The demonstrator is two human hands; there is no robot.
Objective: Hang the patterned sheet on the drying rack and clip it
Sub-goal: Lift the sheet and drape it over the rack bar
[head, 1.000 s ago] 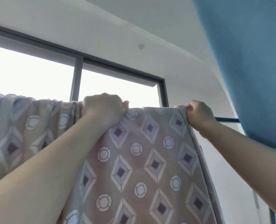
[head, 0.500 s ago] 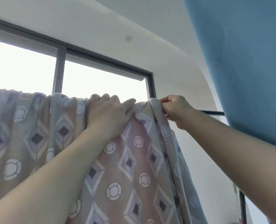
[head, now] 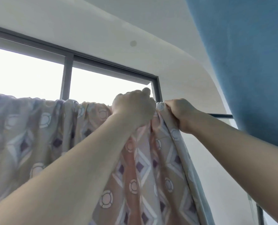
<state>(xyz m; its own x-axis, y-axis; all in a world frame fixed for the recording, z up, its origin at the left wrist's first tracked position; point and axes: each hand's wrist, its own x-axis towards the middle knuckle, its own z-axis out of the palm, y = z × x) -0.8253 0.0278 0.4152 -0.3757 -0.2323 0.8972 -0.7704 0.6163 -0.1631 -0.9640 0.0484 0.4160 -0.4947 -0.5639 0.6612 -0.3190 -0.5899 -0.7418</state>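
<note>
Fingers [head: 135, 94] of the left hand [head: 133, 109] are curled tight over the bunched top edge of the patterned sheet [head: 42, 135], gripping it where it drapes over the drying rack rod [head: 220, 116]. Just beside it, the right hand [head: 179, 115] grips the sheet's right edge at the rod, fingers folded onto the cloth. The sheet hangs in gathered folds leftward along the rod, in front of a window [head: 29, 75]. A blue cloth [head: 249, 78] covers the rod's right end.
</note>
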